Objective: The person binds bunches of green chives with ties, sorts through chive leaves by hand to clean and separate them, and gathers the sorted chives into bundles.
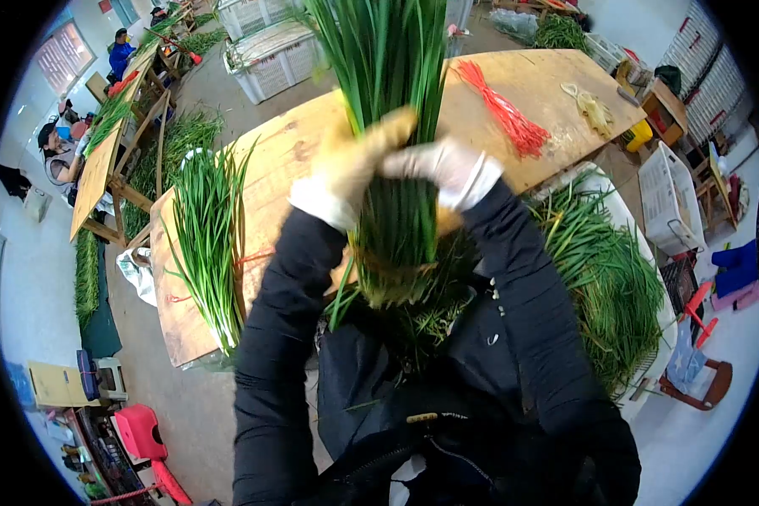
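A thick bunch of garlic chives point(388, 67) stands upright in front of me, its lower end over my lap. My left hand point(354, 160), in a yellowish glove and blurred by motion, is closed on the bunch's left side. From the right, my right hand point(430, 169) in a whitish glove wraps across its front, and the two hands meet there. A tied bundle of chives point(211, 236) with white stalk ends lies on the wooden table point(287, 143), left of my arm. Red ties point(506, 110) lie in a pile at the table's right half.
Loose green leaves point(603, 287) fill a white tub point(649, 253) at my right. Yellowish gloves point(590, 110) lie at the table's far right. White crates point(278, 63) stand behind the table. At left, people point(59, 156) sit by another long table point(101, 169). A red stool point(139, 430) is at lower left.
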Motion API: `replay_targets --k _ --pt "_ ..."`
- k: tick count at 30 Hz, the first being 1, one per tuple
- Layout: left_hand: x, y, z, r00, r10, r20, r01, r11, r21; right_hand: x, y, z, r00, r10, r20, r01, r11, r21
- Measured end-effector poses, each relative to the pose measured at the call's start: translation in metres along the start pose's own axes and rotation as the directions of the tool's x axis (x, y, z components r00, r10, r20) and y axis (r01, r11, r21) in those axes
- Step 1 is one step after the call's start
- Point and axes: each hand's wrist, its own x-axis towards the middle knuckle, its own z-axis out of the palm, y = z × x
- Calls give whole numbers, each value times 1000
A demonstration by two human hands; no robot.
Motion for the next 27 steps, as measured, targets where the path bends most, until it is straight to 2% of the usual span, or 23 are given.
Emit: replay_targets --k 1,2,3,4,6,7,9,10,11,12,14,15,16,18,19,20,22,23,24,25,26,27 --pt "-4 31 17 987 156 -30 -151 979 135 5 -28 4 998 -41 -51 27 971 -238" --pt "0 56 24 955 268 128 -285 948 139 11 -49 6 989 -145 15 141 929 -341" --pt "5 79 30 923 330 199 -364 915 171 17 -74 17 997 -79 -9 75 972 -223" --pt "16 95 29 935 277 221 -308 944 121 17 -98 25 989 -140 46 147 939 -311" --pt "19 123 45 924 300 238 -329 939 95 35 -124 25 976 -213 54 219 927 -304" --pt "19 125 47 914 334 229 -371 918 139 37 -125 23 973 -222 59 229 924 -307" --pt "28 118 35 899 369 235 -425 864 270 38 -114 14 929 -366 50 340 793 -506" --pt "37 108 23 897 366 248 -436 827 354 40 -110 12 911 -395 116 379 696 -610" --pt "29 102 27 839 403 366 -508 822 260 39 -104 7 936 -337 100 325 719 -615" --pt "37 91 16 906 308 292 -391 873 292 38 -97 1 956 -279 88 272 737 -619" --pt "44 81 8 924 285 254 -359 877 320 43 -82 -2 944 -331 -3 278 799 -533" --pt "49 81 5 930 281 237 -332 918 216 45 -77 -1 942 -328 -64 257 832 -492" --pt "62 84 -7 871 361 333 -468 816 340 54 -82 0 936 -353 10 300 780 -549" --pt "42 117 27 961 192 199 -261 873 413 64 -97 9 961 -277 4 236 810 -538" --pt "61 125 13 901 343 268 -415 492 766 76 -100 5 954 -296 48 265 757 -597" --pt "76 139 3 942 140 307 -312 705 637 94 -105 3 955 -293 51 264 758 -596" --pt "62 157 35 979 154 136 -202 608 768 123 -115 5 966 -259 22 200 684 -702" --pt "42 172 43 961 137 240 -277 493 825 126 -120 11 974 -220 -52 104 640 -761" --pt "57 176 38 951 133 280 -309 353 883 126 -122 15 975 -183 -129 3 589 -808" --pt "63 176 37 911 149 384 -410 407 816 105 -113 21 944 -290 -156 188 863 -468" --pt "65 174 35 860 173 480 -503 455 735 115 -112 12 945 -319 -67 237 814 -531" --pt "69 182 32 911 143 387 -412 327 850 115 -110 12 919 -389 -69 303 806 -509"
